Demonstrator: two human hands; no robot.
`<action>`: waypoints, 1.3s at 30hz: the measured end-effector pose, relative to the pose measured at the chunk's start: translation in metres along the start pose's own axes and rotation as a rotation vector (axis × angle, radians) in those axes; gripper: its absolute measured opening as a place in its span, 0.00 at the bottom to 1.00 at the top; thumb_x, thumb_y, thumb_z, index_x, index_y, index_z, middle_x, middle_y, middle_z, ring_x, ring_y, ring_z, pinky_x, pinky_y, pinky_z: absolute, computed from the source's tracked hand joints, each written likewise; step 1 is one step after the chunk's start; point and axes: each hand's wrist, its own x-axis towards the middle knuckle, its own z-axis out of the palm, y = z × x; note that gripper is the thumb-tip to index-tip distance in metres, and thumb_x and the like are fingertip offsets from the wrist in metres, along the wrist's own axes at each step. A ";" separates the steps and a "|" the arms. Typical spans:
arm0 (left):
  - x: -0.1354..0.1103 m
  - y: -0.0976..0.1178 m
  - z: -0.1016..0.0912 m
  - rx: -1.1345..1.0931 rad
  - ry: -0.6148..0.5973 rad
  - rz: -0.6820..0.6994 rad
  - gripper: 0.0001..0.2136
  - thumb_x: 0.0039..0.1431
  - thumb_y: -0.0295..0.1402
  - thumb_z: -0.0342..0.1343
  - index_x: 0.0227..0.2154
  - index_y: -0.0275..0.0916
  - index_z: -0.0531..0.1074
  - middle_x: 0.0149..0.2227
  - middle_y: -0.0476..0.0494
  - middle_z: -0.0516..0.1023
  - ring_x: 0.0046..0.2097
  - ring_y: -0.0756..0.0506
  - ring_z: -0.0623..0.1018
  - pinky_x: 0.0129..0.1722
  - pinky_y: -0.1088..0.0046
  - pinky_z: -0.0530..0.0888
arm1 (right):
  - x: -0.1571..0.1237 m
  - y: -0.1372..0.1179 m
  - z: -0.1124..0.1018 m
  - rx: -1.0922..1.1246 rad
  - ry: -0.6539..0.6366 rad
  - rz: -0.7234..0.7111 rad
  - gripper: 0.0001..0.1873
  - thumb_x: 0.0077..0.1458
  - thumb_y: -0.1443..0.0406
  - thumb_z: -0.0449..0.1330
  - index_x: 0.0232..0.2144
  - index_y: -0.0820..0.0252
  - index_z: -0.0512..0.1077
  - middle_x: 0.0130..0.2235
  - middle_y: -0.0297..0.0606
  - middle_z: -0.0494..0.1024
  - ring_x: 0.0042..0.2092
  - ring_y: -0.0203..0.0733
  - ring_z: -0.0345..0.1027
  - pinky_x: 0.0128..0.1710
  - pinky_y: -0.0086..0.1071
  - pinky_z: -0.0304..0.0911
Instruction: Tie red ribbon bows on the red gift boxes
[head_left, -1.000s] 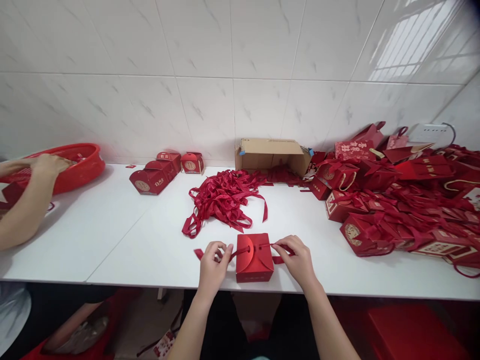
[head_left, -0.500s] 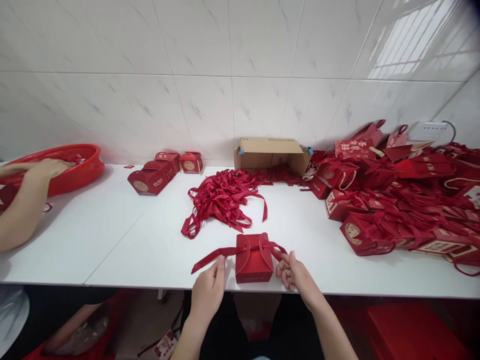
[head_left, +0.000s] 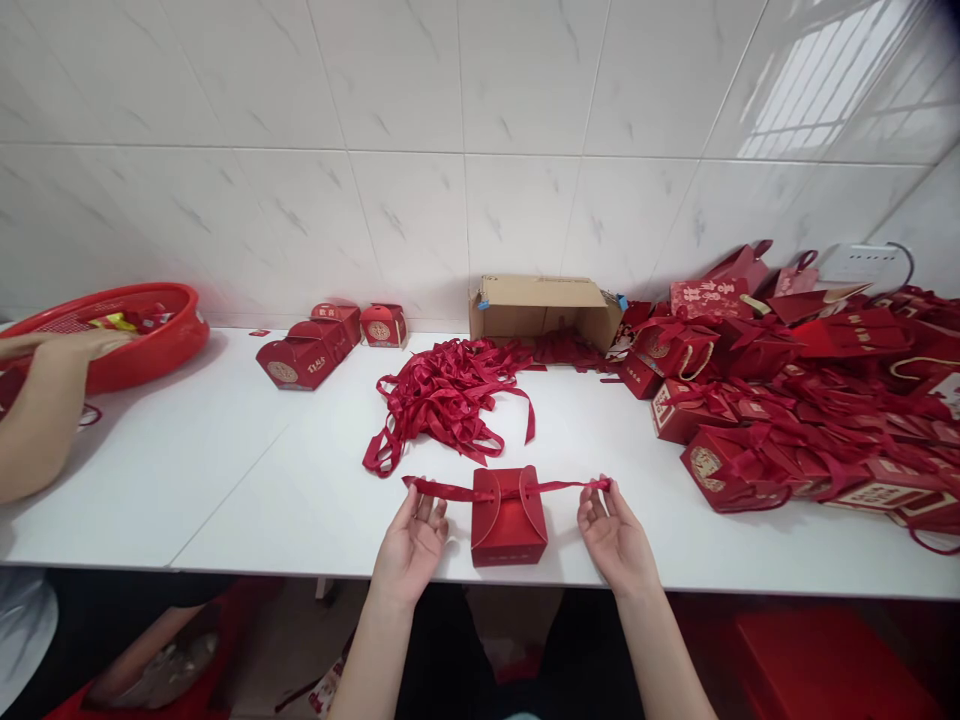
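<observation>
A small red gift box stands upright at the table's front edge, its rounded flaps folded over the top. A dark red ribbon runs through holes in the flaps and sticks out to both sides. My left hand pinches the ribbon's left end, palm turned up. On the other side my right hand grips the right end between thumb and fingers, and that length looks taut. Both hands are apart from the box. Behind the box lies a tangled heap of loose red ribbons.
An open cardboard box lies against the wall with more ribbons inside. Tied red boxes are piled at the right. Several untied boxes stand back left. At far left, another person's arm reaches to a red basket.
Both hands have shifted to the ribbon's ends, the right one outward. The ribbon is now drawn out sideways. The other person's hand has moved slightly at the basket, where yellow packets now show.
</observation>
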 end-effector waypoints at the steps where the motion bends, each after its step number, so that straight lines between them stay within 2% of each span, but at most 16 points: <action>1: -0.001 0.002 0.000 -0.015 0.016 0.019 0.06 0.60 0.27 0.51 0.33 0.39 0.72 0.26 0.51 0.77 0.28 0.52 0.78 0.23 0.80 0.72 | 0.000 -0.001 -0.001 -0.009 0.024 -0.031 0.09 0.50 0.56 0.63 0.32 0.54 0.73 0.34 0.35 0.76 0.38 0.39 0.73 0.35 0.35 0.72; 5: -0.007 0.012 -0.001 -0.032 0.050 0.105 0.06 0.58 0.24 0.51 0.32 0.38 0.71 0.26 0.50 0.77 0.28 0.52 0.78 0.21 0.81 0.71 | -0.002 -0.007 -0.004 -0.023 0.093 -0.140 0.10 0.48 0.59 0.65 0.34 0.52 0.73 0.31 0.31 0.75 0.34 0.35 0.71 0.34 0.32 0.71; 9: -0.013 0.020 -0.001 -0.014 0.040 0.206 0.05 0.55 0.23 0.52 0.30 0.38 0.71 0.25 0.50 0.76 0.28 0.51 0.77 0.22 0.80 0.70 | -0.009 -0.019 0.001 0.000 0.109 -0.171 0.07 0.50 0.58 0.63 0.33 0.52 0.73 0.27 0.27 0.74 0.30 0.32 0.69 0.34 0.31 0.69; 13: -0.016 0.025 0.000 0.043 0.021 0.298 0.03 0.54 0.28 0.54 0.31 0.39 0.71 0.26 0.50 0.76 0.28 0.51 0.77 0.23 0.79 0.70 | -0.015 -0.032 0.011 0.071 0.179 -0.229 0.09 0.48 0.60 0.65 0.33 0.55 0.74 0.31 0.29 0.75 0.30 0.31 0.68 0.32 0.29 0.68; 16: -0.015 0.024 0.000 0.065 0.089 0.367 0.03 0.53 0.30 0.58 0.31 0.40 0.72 0.28 0.52 0.77 0.28 0.53 0.77 0.23 0.80 0.70 | -0.017 -0.037 0.015 0.079 0.230 -0.280 0.10 0.43 0.65 0.68 0.31 0.56 0.74 0.34 0.29 0.75 0.29 0.29 0.67 0.30 0.25 0.68; 21: -0.014 0.017 -0.005 0.197 0.227 0.478 0.08 0.42 0.29 0.66 0.27 0.36 0.73 0.22 0.54 0.74 0.25 0.53 0.76 0.24 0.81 0.71 | -0.016 -0.036 0.012 0.053 0.288 -0.274 0.11 0.39 0.68 0.70 0.28 0.59 0.74 0.28 0.29 0.74 0.26 0.27 0.66 0.27 0.22 0.67; 24: -0.015 0.017 -0.009 0.332 0.321 0.616 0.10 0.38 0.30 0.67 0.24 0.34 0.73 0.19 0.52 0.74 0.25 0.51 0.76 0.27 0.79 0.73 | -0.016 -0.035 0.008 0.003 0.336 -0.290 0.12 0.37 0.68 0.71 0.27 0.62 0.74 0.26 0.30 0.74 0.26 0.29 0.67 0.26 0.23 0.68; 27: -0.017 0.022 -0.010 0.465 0.398 0.777 0.11 0.38 0.33 0.67 0.25 0.34 0.73 0.20 0.52 0.75 0.25 0.50 0.77 0.29 0.76 0.74 | -0.018 -0.037 0.010 -0.086 0.367 -0.363 0.12 0.36 0.67 0.71 0.25 0.64 0.73 0.24 0.32 0.74 0.25 0.31 0.68 0.24 0.25 0.67; 29: -0.019 0.027 -0.010 0.558 0.431 0.832 0.12 0.39 0.35 0.67 0.26 0.34 0.74 0.20 0.51 0.76 0.25 0.49 0.77 0.31 0.74 0.75 | -0.018 -0.039 0.013 -0.138 0.388 -0.415 0.13 0.35 0.66 0.72 0.23 0.65 0.72 0.23 0.33 0.74 0.24 0.33 0.69 0.22 0.26 0.67; 31: -0.019 0.031 -0.010 0.652 0.456 0.839 0.13 0.39 0.37 0.66 0.27 0.34 0.74 0.21 0.49 0.77 0.26 0.48 0.78 0.32 0.72 0.76 | -0.017 -0.040 0.015 -0.168 0.404 -0.447 0.15 0.34 0.65 0.72 0.23 0.66 0.71 0.22 0.34 0.75 0.24 0.35 0.70 0.22 0.27 0.66; 34: -0.015 0.032 -0.015 0.768 0.490 0.779 0.14 0.39 0.38 0.65 0.28 0.34 0.74 0.21 0.46 0.78 0.28 0.44 0.80 0.33 0.69 0.76 | -0.014 -0.036 0.013 -0.187 0.418 -0.453 0.16 0.33 0.65 0.72 0.23 0.67 0.71 0.21 0.33 0.74 0.23 0.35 0.70 0.21 0.26 0.66; 39: 0.002 0.020 -0.035 0.883 0.487 0.677 0.13 0.41 0.39 0.63 0.28 0.34 0.74 0.22 0.43 0.79 0.31 0.40 0.81 0.35 0.65 0.77 | -0.006 -0.018 -0.002 -0.239 0.440 -0.395 0.17 0.33 0.63 0.72 0.24 0.68 0.72 0.21 0.33 0.74 0.22 0.36 0.71 0.20 0.25 0.66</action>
